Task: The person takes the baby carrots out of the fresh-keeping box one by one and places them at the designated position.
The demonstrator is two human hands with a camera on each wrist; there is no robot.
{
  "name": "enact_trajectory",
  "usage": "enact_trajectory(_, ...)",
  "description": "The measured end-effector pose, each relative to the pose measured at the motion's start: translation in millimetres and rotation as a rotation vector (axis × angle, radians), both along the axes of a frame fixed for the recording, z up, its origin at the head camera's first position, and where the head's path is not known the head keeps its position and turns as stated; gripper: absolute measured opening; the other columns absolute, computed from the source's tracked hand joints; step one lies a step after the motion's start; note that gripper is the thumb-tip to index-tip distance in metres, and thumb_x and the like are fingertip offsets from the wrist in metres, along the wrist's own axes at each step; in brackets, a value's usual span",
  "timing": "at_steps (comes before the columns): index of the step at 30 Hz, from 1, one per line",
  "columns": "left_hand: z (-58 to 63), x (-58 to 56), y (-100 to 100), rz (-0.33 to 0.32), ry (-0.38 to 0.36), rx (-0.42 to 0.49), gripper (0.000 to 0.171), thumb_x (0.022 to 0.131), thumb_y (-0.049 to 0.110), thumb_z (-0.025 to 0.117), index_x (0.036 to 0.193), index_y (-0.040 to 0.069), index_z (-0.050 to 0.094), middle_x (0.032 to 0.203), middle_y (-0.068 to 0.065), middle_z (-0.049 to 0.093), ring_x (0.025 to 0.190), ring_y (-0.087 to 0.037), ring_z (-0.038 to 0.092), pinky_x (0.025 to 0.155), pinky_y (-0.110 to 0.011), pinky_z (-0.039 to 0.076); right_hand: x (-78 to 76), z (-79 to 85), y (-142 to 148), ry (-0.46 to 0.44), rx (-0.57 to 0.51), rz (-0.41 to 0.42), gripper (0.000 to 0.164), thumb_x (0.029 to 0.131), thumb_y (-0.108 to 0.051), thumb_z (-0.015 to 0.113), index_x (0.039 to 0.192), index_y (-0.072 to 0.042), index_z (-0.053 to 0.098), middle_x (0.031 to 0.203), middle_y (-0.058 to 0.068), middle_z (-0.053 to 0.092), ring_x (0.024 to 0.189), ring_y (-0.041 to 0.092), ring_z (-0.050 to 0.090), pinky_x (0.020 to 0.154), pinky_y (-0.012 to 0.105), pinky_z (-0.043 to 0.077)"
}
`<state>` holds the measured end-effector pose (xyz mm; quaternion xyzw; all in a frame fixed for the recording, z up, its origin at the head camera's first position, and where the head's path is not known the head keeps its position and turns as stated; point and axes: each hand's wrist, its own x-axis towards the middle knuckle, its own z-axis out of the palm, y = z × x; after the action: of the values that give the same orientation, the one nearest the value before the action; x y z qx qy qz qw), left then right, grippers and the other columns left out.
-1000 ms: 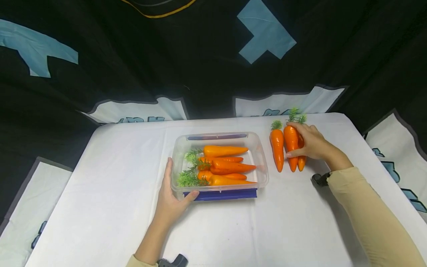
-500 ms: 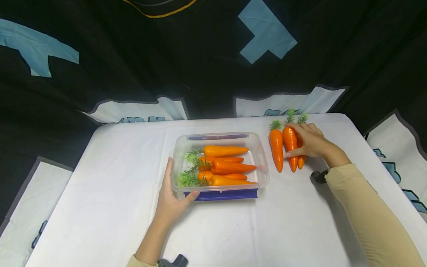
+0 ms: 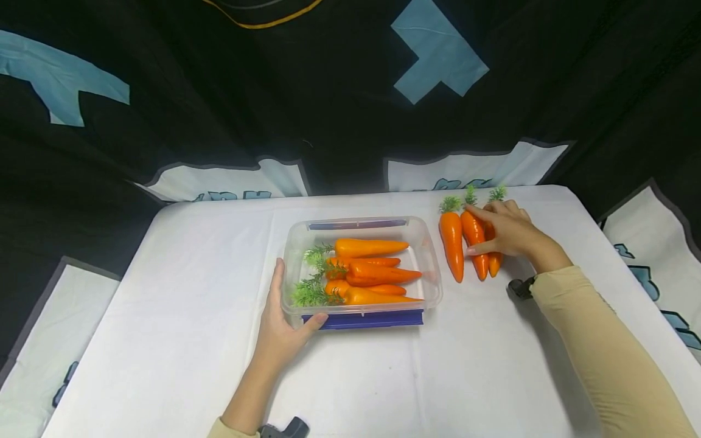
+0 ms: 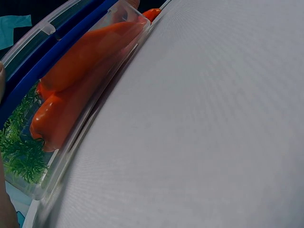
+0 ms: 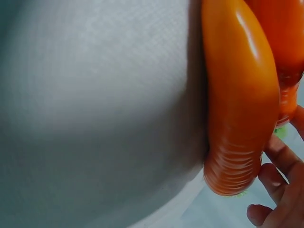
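A clear food container (image 3: 429, 261) with blue latch flaps sits mid-table, holding several orange carrots (image 3: 378, 274) with green tops to the left. My left hand (image 3: 280, 328) holds its near left corner, thumb on the front edge and fingers along the left wall. To the right, three more carrots lie side by side. My right hand (image 3: 506, 231) grips the middle carrot (image 3: 475, 234), thumb and index finger reaching over to its left side. Partly under that hand is the right carrot (image 5: 242, 95), fingertips at its top end in the right wrist view. The left carrot (image 3: 451, 243) lies free.
A white cloth covers the table (image 3: 164, 316). Behind it hangs a black curtain (image 3: 328, 91) with blue and white patches. Dark wrist cameras (image 3: 285, 427) are worn at both wrists.
My right hand has shifted slightly left, and the middle carrot's leafy top has swung left with it. The left carrot has edged left too. My left hand and the container have stayed put.
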<state>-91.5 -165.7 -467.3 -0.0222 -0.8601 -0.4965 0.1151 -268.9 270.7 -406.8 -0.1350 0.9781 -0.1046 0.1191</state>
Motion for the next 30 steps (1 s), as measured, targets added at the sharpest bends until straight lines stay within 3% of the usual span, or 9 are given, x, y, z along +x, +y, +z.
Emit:
enact_trajectory(6, 0.4, 0.1, 0.5, -0.001, 0.006, -0.006, 0.118, 0.074, 0.038, 0.084, 0.159, 0.039, 0.003, 0.167, 0.007, 0.012, 0.153, -0.029, 0.02, 0.117, -0.068, 0.023, 0.3, -1.0, -0.2, 0.011, 0.008, -0.012, 0.111, 0.068, -0.07, 0.077, 0.157, -0.021, 0.031, 0.142, 0.024, 0.038, 0.122, 0.042, 0.031, 0.099, 0.058, 0.036)
enact_trajectory(9, 0.4, -0.1, 0.6, 0.0, 0.011, -0.008, 0.117, 0.075, 0.038, 0.084, 0.159, 0.038, 0.003, 0.168, 0.005, 0.012, 0.154, -0.029, 0.019, 0.117, -0.067, 0.022, 1.6, -1.8, 0.8, 0.031, 0.003, -0.028, 0.103, 0.074, -0.071, 0.071, 0.156, -0.023, 0.032, 0.144, 0.024, 0.036, 0.122, 0.043, 0.031, 0.099, 0.062, 0.037)
enact_trajectory(13, 1.0, -0.3, 0.6, -0.004, 0.017, -0.008, 0.117, 0.075, 0.038, 0.084, 0.159, 0.04, 0.002, 0.168, 0.002, 0.012, 0.154, -0.028, 0.019, 0.117, -0.067, 0.022, 5.5, 1.0, -1.8, 0.115, -0.031, -0.053, 0.086, 0.084, -0.067, 0.063, 0.155, -0.026, 0.034, 0.142, 0.024, 0.037, 0.12, 0.044, 0.033, 0.097, 0.064, 0.039)
enact_trajectory(17, 1.7, -0.3, 0.6, -0.004, 0.019, -0.009, 0.117, 0.075, 0.038, 0.084, 0.159, 0.041, 0.002, 0.168, 0.001, 0.013, 0.154, -0.028, 0.019, 0.117, -0.067, 0.022, 13.2, 14.4, -16.5, 0.204, -0.107, -0.022, 0.073, 0.09, -0.056, 0.064, 0.152, -0.028, 0.039, 0.142, 0.022, 0.04, 0.124, 0.044, 0.033, 0.101, 0.066, 0.035)
enact_trajectory(22, 2.5, -0.2, 0.8, -0.002, 0.015, -0.008, 0.117, 0.075, 0.039, 0.084, 0.159, 0.041, 0.002, 0.168, 0.001, 0.013, 0.154, -0.028, 0.019, 0.117, -0.067, 0.022, 27.6, 35.3, -48.5, 0.242, -0.165, 0.128, 0.059, 0.093, -0.044, 0.067, 0.146, -0.028, 0.047, 0.143, 0.017, 0.043, 0.131, 0.04, 0.032, 0.108, 0.065, 0.029)
enact_trajectory(30, 0.2, -1.0, 0.4, 0.0, 0.017, -0.013, 0.117, 0.075, 0.039, 0.084, 0.159, 0.04, 0.003, 0.168, 0.004, 0.012, 0.154, -0.028, 0.019, 0.117, -0.067, 0.023, 58.2, 48.1, -107.3, 0.257, -0.154, 0.463, 0.052, 0.094, -0.046, 0.064, 0.142, -0.033, 0.05, 0.136, 0.007, 0.051, 0.123, 0.03, 0.044, 0.103, 0.052, 0.042)
